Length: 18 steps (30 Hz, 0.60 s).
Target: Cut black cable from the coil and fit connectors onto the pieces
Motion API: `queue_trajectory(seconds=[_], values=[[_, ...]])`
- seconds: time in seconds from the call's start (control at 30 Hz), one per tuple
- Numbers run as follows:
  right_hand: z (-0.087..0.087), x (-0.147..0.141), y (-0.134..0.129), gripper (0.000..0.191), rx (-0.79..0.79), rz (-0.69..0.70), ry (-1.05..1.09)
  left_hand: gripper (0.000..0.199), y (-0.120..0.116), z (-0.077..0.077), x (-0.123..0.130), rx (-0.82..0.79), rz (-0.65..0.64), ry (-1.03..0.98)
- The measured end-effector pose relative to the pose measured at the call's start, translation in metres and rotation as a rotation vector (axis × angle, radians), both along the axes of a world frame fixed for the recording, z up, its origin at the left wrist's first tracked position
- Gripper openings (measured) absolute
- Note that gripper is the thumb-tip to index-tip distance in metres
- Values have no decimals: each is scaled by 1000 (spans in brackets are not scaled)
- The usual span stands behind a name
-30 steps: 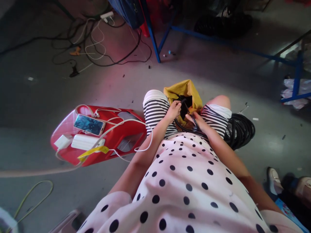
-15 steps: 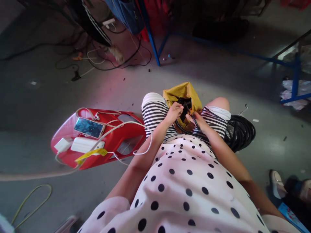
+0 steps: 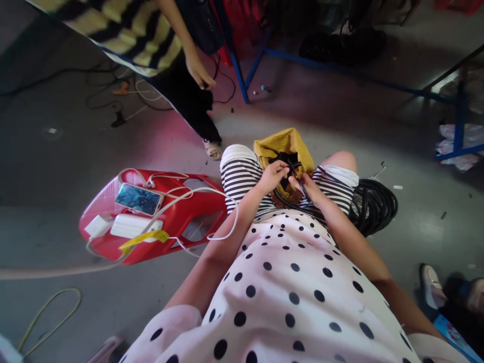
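Note:
Over a yellow cloth bag (image 3: 285, 138) between my knees, my left hand (image 3: 274, 177) pinches a black cable (image 3: 297, 165) whose short end points right. Close beside it, my right hand (image 3: 308, 187) is closed round a slim dark tool that looks like scissors (image 3: 303, 187). The tool's tip reaches up to the cable at the bag's mouth; whether its blades are apart is too small to tell. Dark pieces lie inside the bag, partly hidden by my hands. A black strand curves below my hands across my lap.
A coil of black cable (image 3: 372, 206) lies by my right knee. On my left, a red stool (image 3: 181, 201) bears a phone (image 3: 139, 198), a white power bank (image 3: 135, 227) and white cords. Another person's leg (image 3: 192, 108) stands ahead left, near a blue metal frame (image 3: 239, 65).
A person in a striped top has stepped in at upper left. My left hand has shifted slightly right, and a short black cable end now shows beyond its fingers.

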State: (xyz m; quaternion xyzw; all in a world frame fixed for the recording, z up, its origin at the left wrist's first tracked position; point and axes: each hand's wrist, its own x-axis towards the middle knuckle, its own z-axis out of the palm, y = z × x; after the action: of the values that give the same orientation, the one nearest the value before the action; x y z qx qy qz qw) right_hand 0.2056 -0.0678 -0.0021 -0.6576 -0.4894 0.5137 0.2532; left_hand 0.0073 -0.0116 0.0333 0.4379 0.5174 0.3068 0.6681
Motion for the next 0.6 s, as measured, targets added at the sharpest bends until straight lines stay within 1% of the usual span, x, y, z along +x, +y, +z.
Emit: queue_trajectory(seconds=[0.13, 0.2, 0.3, 0.37, 0.47, 0.6], values=[[-2, 4, 7, 83, -20, 59, -107, 11, 5, -7, -1, 108, -78, 41], [-4, 3, 8, 82, -8, 77, -160, 10, 8, -12, -2, 145, -87, 73], [-8, 0, 7, 80, 5, 68, -208, 10, 11, -19, -3, 167, -86, 94], [-11, -2, 7, 79, -14, 71, -205, 11, 10, -23, -3, 155, -89, 94], [-14, -2, 10, 75, -50, 95, -201, 13, 6, -27, -2, 95, -74, 75], [-18, -6, 18, 71, -44, 103, -257, 19, 0, -30, 1, -37, 39, 60]])
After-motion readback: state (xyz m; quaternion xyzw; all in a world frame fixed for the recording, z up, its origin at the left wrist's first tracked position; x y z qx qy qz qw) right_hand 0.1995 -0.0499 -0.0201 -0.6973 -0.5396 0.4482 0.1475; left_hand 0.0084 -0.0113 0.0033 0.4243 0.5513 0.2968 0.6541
